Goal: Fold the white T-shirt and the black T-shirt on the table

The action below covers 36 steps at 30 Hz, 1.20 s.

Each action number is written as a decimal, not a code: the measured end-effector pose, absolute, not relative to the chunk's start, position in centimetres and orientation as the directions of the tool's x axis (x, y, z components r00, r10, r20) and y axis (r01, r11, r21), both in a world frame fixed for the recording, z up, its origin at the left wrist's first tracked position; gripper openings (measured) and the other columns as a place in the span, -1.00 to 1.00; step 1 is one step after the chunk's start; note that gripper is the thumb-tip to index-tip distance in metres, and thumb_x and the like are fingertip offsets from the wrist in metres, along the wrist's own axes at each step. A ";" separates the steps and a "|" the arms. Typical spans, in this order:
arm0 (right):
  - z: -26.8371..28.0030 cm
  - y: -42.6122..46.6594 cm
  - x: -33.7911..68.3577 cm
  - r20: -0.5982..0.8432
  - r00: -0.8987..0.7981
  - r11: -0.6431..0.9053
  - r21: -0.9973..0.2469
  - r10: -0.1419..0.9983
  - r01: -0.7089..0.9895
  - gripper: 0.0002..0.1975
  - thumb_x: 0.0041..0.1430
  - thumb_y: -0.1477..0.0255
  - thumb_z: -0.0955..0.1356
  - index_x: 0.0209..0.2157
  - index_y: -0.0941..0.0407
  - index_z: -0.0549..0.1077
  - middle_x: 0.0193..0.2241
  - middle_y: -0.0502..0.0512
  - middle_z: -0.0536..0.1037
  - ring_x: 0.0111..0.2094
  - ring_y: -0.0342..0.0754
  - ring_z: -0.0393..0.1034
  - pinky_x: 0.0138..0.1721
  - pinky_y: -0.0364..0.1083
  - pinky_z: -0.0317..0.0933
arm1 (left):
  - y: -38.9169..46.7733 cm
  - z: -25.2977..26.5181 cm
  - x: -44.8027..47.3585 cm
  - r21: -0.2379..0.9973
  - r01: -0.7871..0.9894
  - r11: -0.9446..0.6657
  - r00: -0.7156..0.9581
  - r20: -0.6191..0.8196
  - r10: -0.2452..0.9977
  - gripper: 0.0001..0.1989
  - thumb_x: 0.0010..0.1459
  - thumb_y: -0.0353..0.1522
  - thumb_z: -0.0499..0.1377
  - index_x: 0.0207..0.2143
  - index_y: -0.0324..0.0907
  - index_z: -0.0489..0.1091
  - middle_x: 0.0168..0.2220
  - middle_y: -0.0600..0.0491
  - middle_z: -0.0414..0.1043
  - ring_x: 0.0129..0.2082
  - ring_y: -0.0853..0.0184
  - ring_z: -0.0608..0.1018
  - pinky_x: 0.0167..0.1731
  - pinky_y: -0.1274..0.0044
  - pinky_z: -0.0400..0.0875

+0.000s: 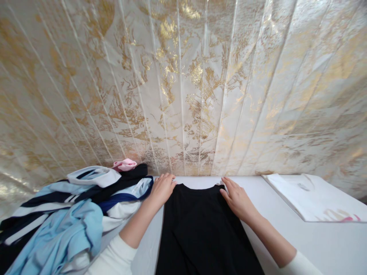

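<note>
A black shirt lies spread on the white table, its neckline at the far end and its lower part running out of the bottom of the view. At the left shoulder corner is my left hand, closed with the fingertips on the fabric. My right hand pinches the opposite shoulder corner between thumb and fingers. The undersides of both fingertips are partly hidden. A diagonal fold edge shows faintly across the shirt's middle.
To the left is a loose heap of clothes, light blue, navy, white and black, with a pink piece on top. Folded white shirts lie at the right on the white table. A gold-patterned covering rises behind.
</note>
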State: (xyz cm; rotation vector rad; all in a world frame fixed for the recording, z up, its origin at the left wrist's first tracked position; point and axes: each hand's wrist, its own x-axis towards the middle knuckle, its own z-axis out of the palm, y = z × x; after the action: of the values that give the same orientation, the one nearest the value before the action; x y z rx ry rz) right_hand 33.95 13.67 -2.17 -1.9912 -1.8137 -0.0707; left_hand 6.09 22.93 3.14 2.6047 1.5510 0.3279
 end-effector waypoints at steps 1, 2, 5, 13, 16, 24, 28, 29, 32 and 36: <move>-2.0 14.1 34.7 0.318 0.163 -0.059 -0.312 0.934 0.948 -0.51 0.25 0.28 0.13 0.08 0.22 0.38 0.09 0.31 0.42 0.11 0.17 0.27 0.07 0.10 0.15 | 23.2 3.2 6.3 0.191 0.858 -0.477 0.461 0.124 0.879 -0.81 0.28 -0.33 0.04 -0.18 -0.18 0.41 -0.12 -0.06 0.45 -0.06 0.17 0.45 -0.07 0.42 0.26; -1.8 14.5 35.4 0.309 0.184 -0.076 -0.331 0.933 0.940 -0.54 0.25 0.27 0.13 -0.01 0.20 0.45 -0.01 0.31 0.48 0.03 0.17 0.33 0.03 0.09 0.16 | 23.4 3.2 6.6 0.195 0.856 -0.480 0.466 0.112 0.878 -0.83 0.26 -0.31 0.08 -0.23 -0.18 0.43 -0.15 -0.05 0.47 -0.09 0.16 0.46 -0.10 0.42 0.28; -1.5 15.5 37.0 0.283 0.215 -0.105 -0.358 0.935 0.928 -0.54 0.27 0.24 0.10 -0.30 0.15 0.55 -0.25 0.28 0.55 -0.15 0.15 0.40 -0.07 0.06 0.19 | 23.9 3.2 7.3 0.209 0.843 -0.496 0.491 0.079 0.868 -0.86 0.22 -0.29 0.14 -0.33 -0.15 0.44 -0.22 -0.01 0.49 -0.12 0.18 0.47 -0.15 0.45 0.30; -1.6 17.0 36.2 0.220 0.183 -0.054 -0.488 0.958 0.871 -0.67 0.15 0.19 0.26 -0.49 0.11 0.48 -0.42 0.14 0.56 -0.32 0.03 0.41 -0.28 -0.09 0.21 | 24.1 3.1 8.1 0.178 0.850 -0.495 0.494 0.057 0.868 -0.82 0.29 -0.30 0.13 -0.27 -0.24 0.42 -0.25 0.04 0.47 -0.16 0.27 0.51 -0.10 0.32 0.37; -1.2 17.1 35.5 0.204 0.152 -0.020 -0.535 0.967 0.845 -0.80 0.11 0.28 0.29 -0.47 0.09 0.44 -0.48 0.06 0.55 -0.41 -0.04 0.42 -0.38 -0.13 0.19 | 23.7 3.0 8.5 0.163 0.866 -0.473 0.468 0.068 0.881 -0.81 0.30 -0.29 0.12 -0.22 -0.25 0.41 -0.25 0.04 0.47 -0.20 0.29 0.52 -0.13 0.33 0.40; -1.2 17.6 35.4 0.266 0.137 0.034 -0.550 0.954 0.835 -0.88 0.13 0.35 0.27 -0.43 0.07 0.37 -0.50 0.03 0.52 -0.44 -0.04 0.42 -0.40 -0.12 0.17 | 23.2 2.8 8.9 0.155 0.876 -0.457 0.434 0.165 0.886 -0.84 0.31 -0.42 0.01 -0.26 -0.21 0.38 -0.24 -0.04 0.47 -0.15 0.18 0.49 -0.12 0.35 0.30; -1.3 17.7 35.3 0.346 0.125 0.077 -0.514 0.930 0.854 -0.87 0.15 0.37 0.26 -0.41 0.08 0.39 -0.45 0.08 0.51 -0.35 0.02 0.41 -0.29 -0.06 0.23 | 20.9 3.5 10.2 0.160 0.820 -0.549 0.504 0.253 0.826 -0.81 0.31 -0.44 -0.02 -0.10 -0.21 0.34 -0.06 -0.10 0.41 -0.01 0.14 0.41 -0.03 0.32 0.23; -1.2 17.5 35.1 0.371 0.118 0.092 -0.502 0.921 0.860 -0.87 0.16 0.38 0.25 -0.39 0.09 0.39 -0.42 0.10 0.51 -0.31 0.03 0.41 -0.24 -0.03 0.24 | 19.9 3.6 10.7 0.163 0.787 -0.595 0.548 0.259 0.796 -0.79 0.31 -0.43 -0.02 -0.05 -0.19 0.32 -0.02 -0.08 0.40 0.01 0.18 0.41 -0.01 0.34 0.23; -0.5 16.6 34.2 0.424 0.083 0.145 -0.478 0.902 0.866 -0.82 0.21 0.41 0.21 -0.24 0.10 0.41 -0.25 0.17 0.51 -0.16 0.05 0.41 -0.09 0.02 0.25 | 16.3 3.4 12.0 0.174 0.646 -0.743 0.708 0.228 0.668 -0.70 0.32 -0.37 0.01 0.09 -0.16 0.27 0.14 -0.03 0.32 0.14 0.26 0.35 0.09 0.41 0.19; 0.0 13.9 31.0 0.453 -0.020 0.258 -0.470 0.891 0.844 -0.64 0.26 0.49 0.14 0.05 0.13 0.30 0.08 0.26 0.39 0.10 0.05 0.31 0.08 0.08 0.21 | 12.6 1.9 12.0 0.160 0.571 -0.805 0.793 0.146 0.591 -0.50 0.32 -0.28 -0.01 0.23 -0.34 0.12 0.31 -0.18 0.02 0.31 0.15 0.08 0.21 0.28 0.07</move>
State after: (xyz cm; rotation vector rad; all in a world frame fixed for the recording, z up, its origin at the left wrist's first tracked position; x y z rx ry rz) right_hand 31.05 13.91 0.03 -1.5773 -1.8504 0.0884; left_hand 11.97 12.64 1.94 2.8720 0.9338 0.2878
